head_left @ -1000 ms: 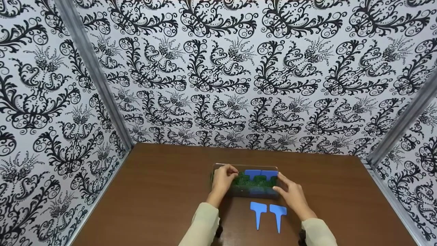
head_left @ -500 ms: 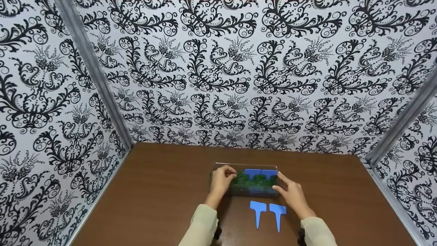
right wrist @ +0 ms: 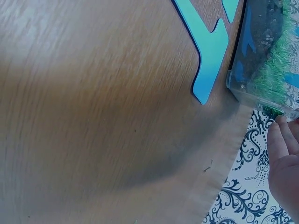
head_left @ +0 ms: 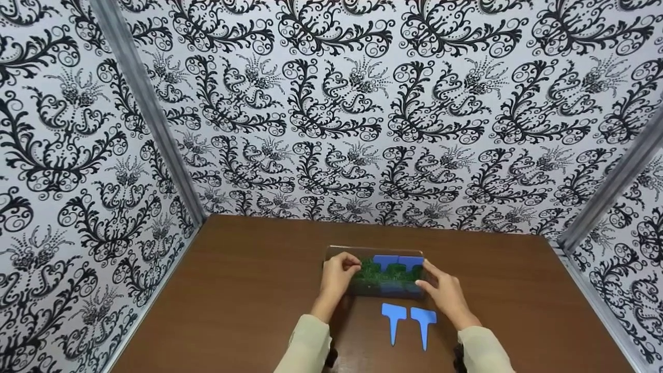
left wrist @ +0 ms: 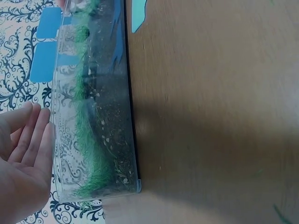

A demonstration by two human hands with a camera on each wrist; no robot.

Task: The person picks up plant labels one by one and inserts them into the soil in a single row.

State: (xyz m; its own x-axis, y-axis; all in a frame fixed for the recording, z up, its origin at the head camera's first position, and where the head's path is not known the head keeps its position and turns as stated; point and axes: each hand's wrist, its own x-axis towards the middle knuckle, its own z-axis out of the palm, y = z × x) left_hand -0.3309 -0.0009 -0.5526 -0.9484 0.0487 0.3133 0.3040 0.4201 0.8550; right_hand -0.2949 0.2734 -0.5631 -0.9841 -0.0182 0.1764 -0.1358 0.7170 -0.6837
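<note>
A clear plastic box [head_left: 373, 291] holds green grass [left wrist: 93, 154] over dark soil with small pale stones. Two blue T-shaped plant labels stand side by side in its right half: a left one [head_left: 385, 261] and a right one [head_left: 411, 262]. Their blue stems show through the wall. My left hand [head_left: 337, 274] is over the box's left part, its fingers fairly straight in the left wrist view, fingertips near the rim, with nothing visible in them. At the right end, my right hand [head_left: 446, 294] touches the rim, with extended fingers at the back corner and the thumb nearer the front.
Two more blue plant labels, one at left [head_left: 393, 317] and one at right [head_left: 424, 324], lie flat on the brown wooden table [head_left: 248, 290] in front of the box. Patterned white-and-black walls [head_left: 342, 124] rise behind and at both sides.
</note>
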